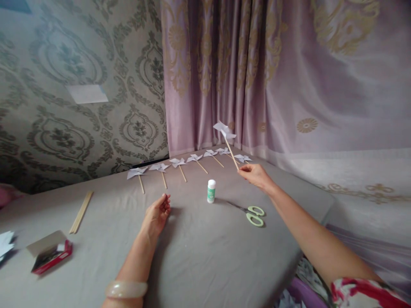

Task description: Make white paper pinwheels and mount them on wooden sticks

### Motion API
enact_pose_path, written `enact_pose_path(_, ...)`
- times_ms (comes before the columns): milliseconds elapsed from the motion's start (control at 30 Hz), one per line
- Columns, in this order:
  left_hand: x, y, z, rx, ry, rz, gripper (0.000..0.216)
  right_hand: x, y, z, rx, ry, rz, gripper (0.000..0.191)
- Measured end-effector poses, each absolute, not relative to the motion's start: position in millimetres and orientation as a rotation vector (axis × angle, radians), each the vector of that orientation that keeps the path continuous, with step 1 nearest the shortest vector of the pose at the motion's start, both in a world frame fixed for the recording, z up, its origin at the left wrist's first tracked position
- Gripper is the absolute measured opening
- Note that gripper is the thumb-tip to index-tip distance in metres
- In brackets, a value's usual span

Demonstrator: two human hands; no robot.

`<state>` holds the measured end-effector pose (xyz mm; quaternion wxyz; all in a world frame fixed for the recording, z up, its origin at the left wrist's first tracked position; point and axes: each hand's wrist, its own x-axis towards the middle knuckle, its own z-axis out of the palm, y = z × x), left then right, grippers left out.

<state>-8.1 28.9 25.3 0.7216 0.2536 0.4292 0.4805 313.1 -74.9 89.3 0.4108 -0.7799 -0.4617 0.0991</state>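
My right hand (254,174) pinches the lower end of a wooden stick topped by a white paper pinwheel (224,130), raised and leaning left above the covered surface. Over the near middle hangs my left hand (158,213), its fingers curled in and nothing visible in them. Further back lies a row of several white pinwheels on sticks; the leftmost pinwheel (137,173) and one pinwheel (163,168) beside it are closest to my left hand. Between my hands a white and green glue stick (211,192) stands upright. Scissors (255,216) with pale green handles lie to its right.
On the left are several bare wooden sticks (81,213), an opened red box (53,257) with small dark contents, and white paper (5,244) at the edge. A grey cloth (205,256) covers the surface. Patterned wallpaper and a pink curtain (212,77) bound the back.
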Motion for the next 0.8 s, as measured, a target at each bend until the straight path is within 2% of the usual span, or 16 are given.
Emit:
enact_pose_path(333,-7,27,30,0.546,0.964,1.043,0.022,390,-94,55,-2.423,-0.986,0.231,0.021)
enact_pose_path(567,-6,27,31,0.541,0.98,1.035,0.024,389,-83,38,-2.589,-1.039,0.31,0.035)
enact_pose_path(733,-6,28,29,0.552,0.983,1.034,0.024,388,-74,32,-2.621,-1.101,0.235,0.02)
enact_pose_path(800,-7,29,27,0.569,0.984,1.029,0.024,388,-71,30,-2.631,-1.113,0.195,0.02)
